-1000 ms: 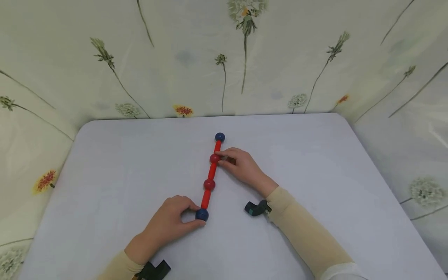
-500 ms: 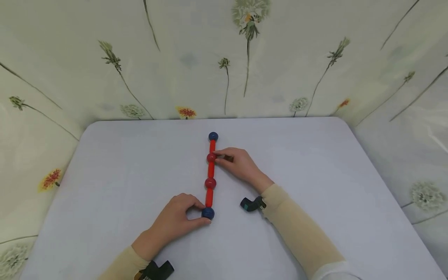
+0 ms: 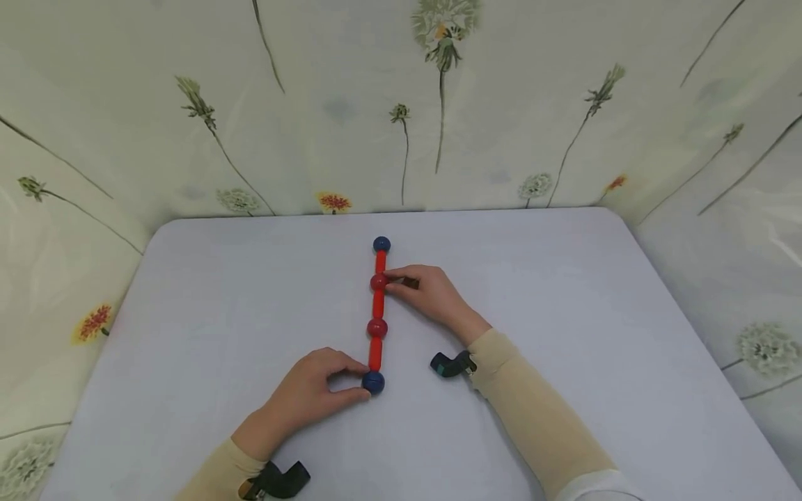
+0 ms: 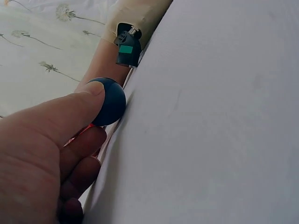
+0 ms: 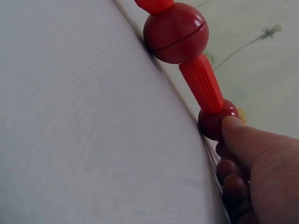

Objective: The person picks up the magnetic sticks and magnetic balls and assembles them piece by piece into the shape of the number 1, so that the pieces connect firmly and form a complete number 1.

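A straight chain of balls and red rods lies on the white table, running away from the person. A blue ball ends it at the far side, and another blue ball at the near side. Between them come two dark red balls, the farther one and the nearer one, joined by red rods. My left hand pinches the near blue ball between thumb and forefinger. Thumb and fingertips of my right hand pinch the farther red ball from its right side.
The white table has rounded far corners. Behind it hangs a pale cloth printed with dandelions and flowers. A dark wrist camera sits on each sleeve, the right one close above the tabletop.
The chain has turned from a slant to nearly straight away from the person, its far end shifting left and its near end right. Both hands keep their pinch; little moves in the last half second.
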The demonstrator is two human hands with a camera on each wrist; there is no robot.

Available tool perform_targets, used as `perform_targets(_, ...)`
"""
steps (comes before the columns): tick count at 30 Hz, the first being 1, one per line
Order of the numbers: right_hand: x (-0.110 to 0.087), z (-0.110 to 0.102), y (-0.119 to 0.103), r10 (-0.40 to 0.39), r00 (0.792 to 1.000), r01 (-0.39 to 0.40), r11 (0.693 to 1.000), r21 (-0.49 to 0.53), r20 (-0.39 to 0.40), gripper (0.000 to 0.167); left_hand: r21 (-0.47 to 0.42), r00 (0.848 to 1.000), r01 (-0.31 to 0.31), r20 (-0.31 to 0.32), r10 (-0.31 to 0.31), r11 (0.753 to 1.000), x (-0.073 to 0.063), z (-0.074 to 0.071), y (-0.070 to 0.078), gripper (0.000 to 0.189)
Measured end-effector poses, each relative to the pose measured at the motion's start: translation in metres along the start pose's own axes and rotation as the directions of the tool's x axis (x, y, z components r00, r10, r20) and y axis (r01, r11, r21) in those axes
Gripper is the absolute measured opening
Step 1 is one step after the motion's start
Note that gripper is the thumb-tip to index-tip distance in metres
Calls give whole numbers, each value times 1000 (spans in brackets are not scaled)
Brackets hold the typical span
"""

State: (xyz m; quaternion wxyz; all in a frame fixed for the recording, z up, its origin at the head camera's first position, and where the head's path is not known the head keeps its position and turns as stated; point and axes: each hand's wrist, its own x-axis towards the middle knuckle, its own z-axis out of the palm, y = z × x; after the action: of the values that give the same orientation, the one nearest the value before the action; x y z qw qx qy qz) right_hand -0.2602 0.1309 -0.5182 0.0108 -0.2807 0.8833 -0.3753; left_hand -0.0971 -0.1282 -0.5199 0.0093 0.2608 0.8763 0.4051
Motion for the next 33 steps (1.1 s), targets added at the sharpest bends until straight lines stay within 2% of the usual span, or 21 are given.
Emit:
perform_targets(5, 2, -1, 4, 14, 1000, -14, 1000, 0, -2, 36, -18, 1000, -1, 4, 1, 1000, 4, 1, -1, 35)
perform_targets(11, -10, -2, 10, 62, 998, -63, 998, 4, 6, 35, -33, 1000, 14, 21, -14, 999, 6, 11, 1, 36)
perform_targets(15, -13, -3, 10, 62, 998, -62, 998, -5, -1, 35, -13, 1000, -3, 12, 3, 1000, 6, 13, 5, 35)
perform_targets(22, -12, -3, 3, 34, 999, -34, 999, 0, -1, 36, 10, 1000, -14, -8, 15, 1000, 4, 11, 7, 34)
perform_targets(26, -14, -5, 3, 38, 999, -38, 999, -3, -9, 37, -15, 1000, -20, 4, 20, 1000, 5, 11, 10, 34)
perform_targets(33, -17, -4, 6, 63, 998, -63, 998, 20, -18, 38, -7, 999, -22, 36, 22, 1000, 4, 11, 8, 35)
